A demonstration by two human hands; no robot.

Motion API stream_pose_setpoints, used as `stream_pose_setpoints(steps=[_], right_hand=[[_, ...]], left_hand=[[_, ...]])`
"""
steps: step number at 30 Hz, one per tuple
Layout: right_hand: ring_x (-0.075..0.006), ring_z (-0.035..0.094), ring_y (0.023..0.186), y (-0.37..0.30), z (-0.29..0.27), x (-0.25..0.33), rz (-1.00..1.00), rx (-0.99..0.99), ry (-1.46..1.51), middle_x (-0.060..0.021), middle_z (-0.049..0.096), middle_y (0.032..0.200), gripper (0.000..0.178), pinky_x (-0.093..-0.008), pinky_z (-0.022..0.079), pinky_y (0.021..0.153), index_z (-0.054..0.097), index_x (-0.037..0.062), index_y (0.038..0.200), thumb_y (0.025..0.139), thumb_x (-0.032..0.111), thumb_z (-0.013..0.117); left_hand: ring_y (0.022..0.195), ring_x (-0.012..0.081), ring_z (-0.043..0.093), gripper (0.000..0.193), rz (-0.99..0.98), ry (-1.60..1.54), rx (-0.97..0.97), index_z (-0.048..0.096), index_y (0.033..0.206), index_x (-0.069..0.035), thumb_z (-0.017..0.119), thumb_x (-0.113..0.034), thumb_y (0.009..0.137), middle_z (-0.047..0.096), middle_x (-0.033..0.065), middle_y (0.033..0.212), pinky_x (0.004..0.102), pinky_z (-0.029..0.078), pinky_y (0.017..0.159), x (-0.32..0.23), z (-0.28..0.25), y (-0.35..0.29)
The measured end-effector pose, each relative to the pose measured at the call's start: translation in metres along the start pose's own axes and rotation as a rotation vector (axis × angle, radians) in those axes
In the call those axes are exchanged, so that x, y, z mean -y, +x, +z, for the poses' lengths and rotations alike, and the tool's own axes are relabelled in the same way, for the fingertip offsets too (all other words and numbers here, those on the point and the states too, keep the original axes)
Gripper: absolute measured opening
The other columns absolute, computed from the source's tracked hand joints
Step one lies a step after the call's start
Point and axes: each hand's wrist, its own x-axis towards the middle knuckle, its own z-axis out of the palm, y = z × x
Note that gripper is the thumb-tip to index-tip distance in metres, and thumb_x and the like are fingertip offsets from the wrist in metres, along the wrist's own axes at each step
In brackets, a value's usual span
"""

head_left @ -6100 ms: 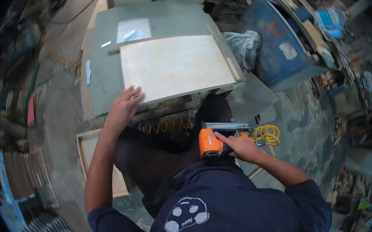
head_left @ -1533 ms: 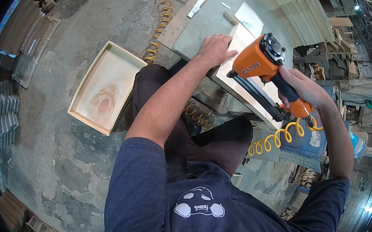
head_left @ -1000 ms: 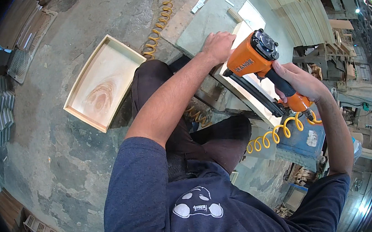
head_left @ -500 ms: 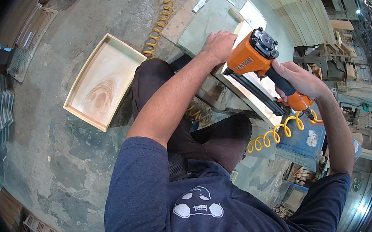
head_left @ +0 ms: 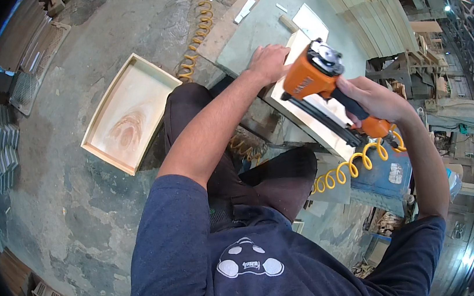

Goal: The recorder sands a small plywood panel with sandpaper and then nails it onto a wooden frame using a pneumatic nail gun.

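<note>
My right hand is wrapped round the black grip of an orange pneumatic nail gun, held over a pale wooden box. The nail gun hides much of that box, and I cannot tell whether its nose touches the wood. The box lies on a grey-green work table. At its far left end my left hand grips the wood, fingers close together and partly hidden. A yellow coiled air hose runs from the rear of the gun.
An open shallow wooden box sits on the concrete floor to my left. Stacked pale boards stand beyond the table. Another length of yellow hose trails across the floor. A blue container is at the right, below the hose.
The nail gun, both hands and the table have shifted slightly left in view; the head view has moved a little. The gun is tilted slightly differently. Both holds are the same.
</note>
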Motion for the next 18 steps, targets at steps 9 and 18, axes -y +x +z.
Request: stream_pose_setpoints(steps=[9,18], right_hand=[[-0.0089,0.055,0.048,-0.061,-0.012,-0.085,-0.028,-0.013,0.123,-0.0006,0.053,0.054,0.062,-0.0242,0.046,0.050,0.058,0.0005,0.077,0.101,0.052,0.033],[-0.0091,0.056,0.051,-0.081,-0.005,-0.158,0.058,-0.026,0.169,-0.0007,0.054,0.059,0.064,-0.0246,0.047,0.050,0.060,-0.0026,0.092,0.099,0.055,0.033]], left_hand=[[0.122,0.0278,0.050,0.050,0.005,0.041,-0.046,0.055,0.127,-0.010,0.061,-0.038,0.087,0.055,0.0119,0.128,0.0445,0.035,0.104,-0.009,0.006,0.000],[0.128,0.0230,0.046,0.022,0.580,0.220,0.452,0.069,0.102,-0.015,0.061,-0.029,0.088,0.061,0.0038,0.121,0.0496,0.032,0.110,-0.092,0.047,-0.047]])
